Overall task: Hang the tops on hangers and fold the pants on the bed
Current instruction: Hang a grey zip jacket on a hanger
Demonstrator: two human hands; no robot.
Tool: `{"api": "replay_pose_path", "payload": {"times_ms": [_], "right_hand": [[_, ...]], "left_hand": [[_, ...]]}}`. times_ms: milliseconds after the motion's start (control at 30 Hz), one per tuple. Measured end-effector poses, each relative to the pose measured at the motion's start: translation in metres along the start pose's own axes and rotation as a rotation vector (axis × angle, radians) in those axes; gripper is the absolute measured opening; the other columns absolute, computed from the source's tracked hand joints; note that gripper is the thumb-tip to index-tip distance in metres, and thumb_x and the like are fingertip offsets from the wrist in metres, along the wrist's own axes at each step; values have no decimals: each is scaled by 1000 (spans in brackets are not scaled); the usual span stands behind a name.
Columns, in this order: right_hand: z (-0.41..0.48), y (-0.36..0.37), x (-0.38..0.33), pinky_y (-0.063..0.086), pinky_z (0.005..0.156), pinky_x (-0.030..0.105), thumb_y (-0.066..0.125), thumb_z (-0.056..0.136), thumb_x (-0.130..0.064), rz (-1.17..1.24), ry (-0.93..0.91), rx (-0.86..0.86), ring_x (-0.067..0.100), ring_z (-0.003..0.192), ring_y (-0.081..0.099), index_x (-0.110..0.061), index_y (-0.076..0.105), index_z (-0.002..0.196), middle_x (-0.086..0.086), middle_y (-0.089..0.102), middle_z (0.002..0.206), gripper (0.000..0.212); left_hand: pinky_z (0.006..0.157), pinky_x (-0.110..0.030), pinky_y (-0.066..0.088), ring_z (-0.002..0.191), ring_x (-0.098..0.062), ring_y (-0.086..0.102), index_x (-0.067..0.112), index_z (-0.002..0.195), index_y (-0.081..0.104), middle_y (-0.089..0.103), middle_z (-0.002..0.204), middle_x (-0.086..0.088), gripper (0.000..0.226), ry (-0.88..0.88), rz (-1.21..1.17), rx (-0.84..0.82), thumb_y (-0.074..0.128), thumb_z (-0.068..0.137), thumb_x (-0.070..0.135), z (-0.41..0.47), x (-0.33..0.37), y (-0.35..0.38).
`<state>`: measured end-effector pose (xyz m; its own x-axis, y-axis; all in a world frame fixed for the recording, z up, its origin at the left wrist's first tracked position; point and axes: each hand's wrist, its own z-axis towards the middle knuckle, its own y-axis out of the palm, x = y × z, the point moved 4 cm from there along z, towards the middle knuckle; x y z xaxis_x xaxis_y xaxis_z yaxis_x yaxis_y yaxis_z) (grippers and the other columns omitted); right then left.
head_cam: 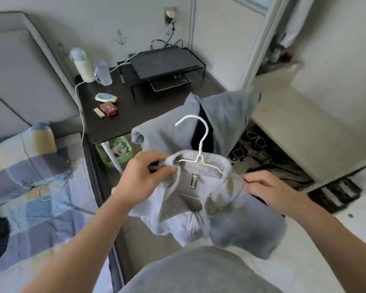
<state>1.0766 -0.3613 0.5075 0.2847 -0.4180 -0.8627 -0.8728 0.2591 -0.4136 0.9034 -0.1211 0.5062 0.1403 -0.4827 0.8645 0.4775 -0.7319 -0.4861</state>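
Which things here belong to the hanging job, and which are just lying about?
In use: grey top, white hanger, left hand, right hand, bed.
Lying about: bottle, red box, green bin, shoes.

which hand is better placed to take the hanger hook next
Probably the left hand: it pinches the collar beside the white hanger, while the right hand grips the gray top farther out, at the shoulder.

Pale grey zip-neck top (177, 218) slung between my left hand (143, 176) and right hand (266, 187), collar spread open. White wire hanger (199, 151) inside collar, hook standing above both hands.
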Motion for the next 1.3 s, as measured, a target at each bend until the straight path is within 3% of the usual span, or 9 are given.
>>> {"api": "replay_pose_path", "payload": {"times_ms": [200,267,333,433,567,767,867,1033,1300], "right_hand": [[-60,-86,65,43,76,48,53,89,-24,228,142,213,40,72,56,12,64,88,40,58,87,37],[-81,-110,86,49,85,48,52,86,-27,283,200,290,42,86,66,1,73,95,30,68,95,36],[-99,-127,103,55,91,40,52,88,-25,342,246,388,24,99,71,-17,80,99,6,76,102,31],[-121,-149,124,56,81,26,55,93,-20,464,311,528,3,91,70,-34,81,87,-18,75,93,31],[-142,-181,137,57,70,31,60,88,-19,626,382,785,22,89,71,-30,81,82,1,76,99,25],[-141,-213,139,43,108,59,55,95,-23,880,352,1094,40,119,62,-14,68,125,15,68,126,34],[-118,-231,118,51,102,49,62,95,-28,833,234,1273,28,113,68,-19,71,119,8,72,121,27],[-52,-267,72,54,66,32,65,87,-27,763,10,1269,20,72,63,-18,68,80,7,64,78,12],[19,-348,-1,48,67,35,61,94,-20,580,-142,1352,25,72,53,-13,57,76,10,54,74,19]], "left_hand": [[88,-9,44,105,3,57,23,102,76,69,102,11,18,93,45,-74,79,85,16,82,50,118],[92,-9,41,108,1,56,23,107,74,68,109,10,22,96,33,-148,78,87,17,102,66,157],[92,-6,38,110,4,54,26,115,71,64,117,12,27,83,12,-213,75,88,22,117,79,191],[98,-21,42,117,3,50,34,126,63,57,126,17,38,89,30,-289,73,89,32,133,96,232],[98,-23,41,112,2,50,37,128,58,52,127,20,40,123,17,-398,70,90,40,151,115,269],[89,-10,40,115,6,49,40,122,58,53,124,23,33,193,-42,-599,66,90,45,182,137,304],[88,-11,43,112,8,52,37,120,62,60,117,22,29,264,-52,-722,66,92,44,205,149,312],[86,-11,44,104,7,59,35,112,65,65,106,24,32,397,-74,-902,62,88,56,247,166,302],[89,-20,48,103,10,55,44,115,54,59,109,29,62,617,44,-907,50,68,85,320,217,257]]}}
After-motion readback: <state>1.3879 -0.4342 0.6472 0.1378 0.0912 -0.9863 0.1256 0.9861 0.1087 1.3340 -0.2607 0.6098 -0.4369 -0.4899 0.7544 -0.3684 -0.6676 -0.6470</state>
